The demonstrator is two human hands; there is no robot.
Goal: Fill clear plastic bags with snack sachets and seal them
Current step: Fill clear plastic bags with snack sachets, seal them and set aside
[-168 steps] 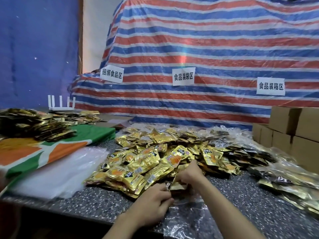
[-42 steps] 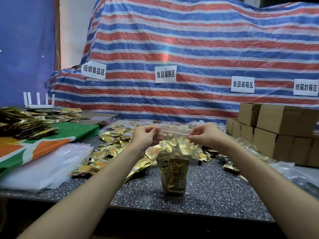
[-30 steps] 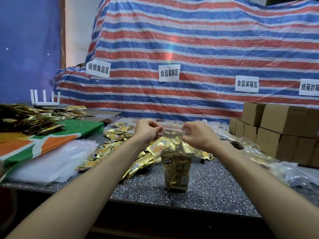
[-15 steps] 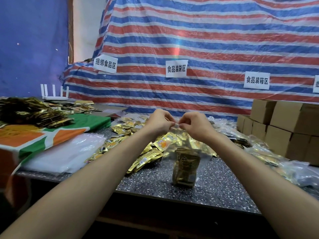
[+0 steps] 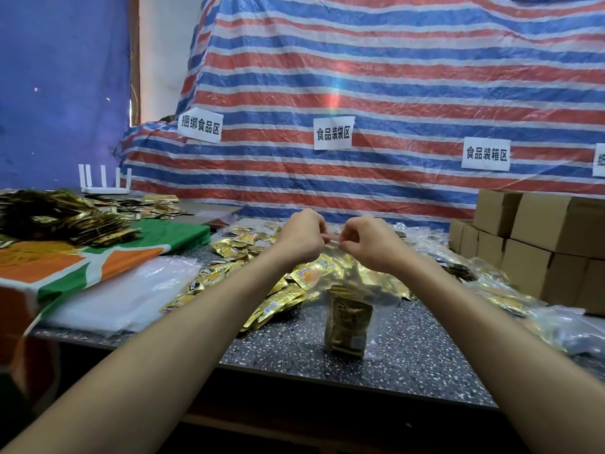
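Note:
A clear plastic bag (image 5: 383, 296) hangs above the speckled table (image 5: 409, 362), with a few gold snack sachets (image 5: 347, 322) bunched at its bottom. My left hand (image 5: 302, 235) and my right hand (image 5: 366, 239) pinch the bag's top strip close together, almost touching, fingers curled. Behind the bag lies a wide heap of loose gold sachets (image 5: 248, 280).
A stack of flat clear bags (image 5: 121, 290) lies at the left by a green and orange cloth (image 5: 98, 257) bearing dark sachets (image 5: 59, 217). Cardboard boxes (image 5: 540, 244) stand at the right, with filled bags (image 5: 510, 296) before them. A striped tarp (image 5: 360, 93) closes the back.
I lifted the filled bag off the table and held its top stretched wide. My hands have since slid toward each other along the top strip and now sit close together.

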